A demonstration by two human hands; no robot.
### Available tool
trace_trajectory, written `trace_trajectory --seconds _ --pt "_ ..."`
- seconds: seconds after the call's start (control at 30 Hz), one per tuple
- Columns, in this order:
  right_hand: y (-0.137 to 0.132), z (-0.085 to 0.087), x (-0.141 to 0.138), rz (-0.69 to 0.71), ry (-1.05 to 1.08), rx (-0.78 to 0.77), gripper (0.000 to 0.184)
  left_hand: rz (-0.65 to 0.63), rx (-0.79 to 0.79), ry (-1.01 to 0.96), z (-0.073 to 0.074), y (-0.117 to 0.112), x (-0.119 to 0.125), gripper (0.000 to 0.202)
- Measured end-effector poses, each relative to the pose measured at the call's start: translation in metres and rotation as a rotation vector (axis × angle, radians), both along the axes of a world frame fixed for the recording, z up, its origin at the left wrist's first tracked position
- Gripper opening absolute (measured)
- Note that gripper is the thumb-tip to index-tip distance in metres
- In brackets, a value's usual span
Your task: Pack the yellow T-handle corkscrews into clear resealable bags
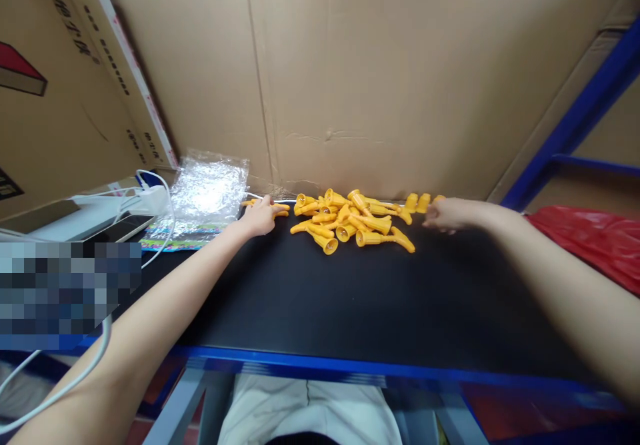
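Note:
A pile of yellow plastic pieces (345, 218) lies on the black tabletop, some flared like little trumpets, others curved and pointed. Left of the pile, my left hand (259, 217) rests palm-down over a few curved yellow pieces (281, 213), its fingers stretched forward and partly hiding them. To the right, two short yellow cup-shaped pieces (423, 202) stand in a row by the cardboard. At the end of that row my right hand (443, 216) has its fingers bent together around another yellow cup-shaped piece, mostly hidden by the hand.
Cardboard panels (380, 85) wall off the back and left. Clear plastic bags (210, 188) lie at left beside a phone (120, 228), a white charger (153, 198) and cables. Red plastic (590, 238) lies at right near a blue frame post (575, 112). The table's blue edge (320, 362) runs in front.

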State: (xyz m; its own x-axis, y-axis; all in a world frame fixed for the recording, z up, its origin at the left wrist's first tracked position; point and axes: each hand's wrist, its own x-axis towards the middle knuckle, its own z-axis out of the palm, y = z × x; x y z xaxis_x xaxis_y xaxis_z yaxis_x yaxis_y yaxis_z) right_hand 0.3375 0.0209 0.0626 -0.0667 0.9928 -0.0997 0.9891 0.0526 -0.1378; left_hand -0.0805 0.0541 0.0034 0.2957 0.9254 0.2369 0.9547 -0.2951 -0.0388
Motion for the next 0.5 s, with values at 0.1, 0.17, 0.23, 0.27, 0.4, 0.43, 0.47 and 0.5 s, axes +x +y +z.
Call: trace_trajectory --seconds 0.1,0.17,0.23,0.27,0.4,0.43,0.47,0.5 --pt "-0.023 0.012 -0.046 0.206 0.041 -0.247 0.012 -0.025 0.049 -0.05 0.014 -0.009 0.017 0.048" --pt "-0.031 0.014 -0.069 0.291 -0.002 -0.232 0.013 -0.074 0.096 -0.112 0.023 -0.016 0.031 0.045" --pt "-0.035 0.011 -0.086 0.34 -0.041 -0.133 0.02 -0.117 0.15 -0.19 0.03 -0.024 0.045 0.042" --pt "-0.036 0.008 -0.093 0.363 -0.055 -0.078 0.023 -0.132 0.174 -0.228 0.032 -0.027 0.051 0.039" --pt "-0.04 -0.01 -0.108 0.333 -0.115 0.071 0.029 -0.24 0.316 -0.34 0.029 -0.039 0.066 0.033" --pt "-0.041 -0.015 -0.109 0.32 -0.132 0.105 0.03 -0.278 0.349 -0.354 0.026 -0.041 0.067 0.031" --pt "-0.042 -0.019 -0.108 0.319 -0.149 0.135 0.032 -0.316 0.376 -0.361 0.022 -0.042 0.067 0.03" --pt "-0.044 -0.023 -0.107 0.329 -0.162 0.16 0.031 -0.353 0.397 -0.358 0.018 -0.044 0.066 0.03"
